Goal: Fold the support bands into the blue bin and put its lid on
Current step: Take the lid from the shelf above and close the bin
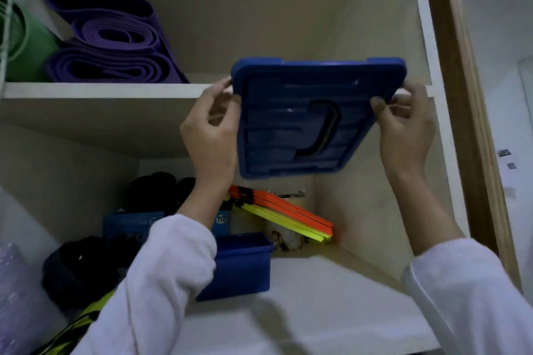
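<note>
One rectangular blue plastic lid (pixel 311 115) with a black carry handle is held in the air in front of the white cupboard's upper shelf board (pixel 101 91), tilted so that its handled face is turned toward the camera; its long axis runs from the far edge, level with that board, down toward the near edge below it. The left hand (pixel 212 132) grips the lid's left rim, thumb on the front and fingers curled behind; the right hand (pixel 403 124) pinches the right rim between thumb and curled fingers. One open blue plastic bin (pixel 242 265) stands below the lid on the lower shelf, partly hidden by the left white sleeve (pixel 161 277); its contents cannot be made out. Left of the bin lie dark bundled items (pixel 78 265), too dim to identify. Behind the bin, one stack of orange and yellow flat strips (pixel 288 216) leans against the back. Above the shelf board rest two purple rolled mats (pixel 112 46) and one green roll (pixel 26 43).
</note>
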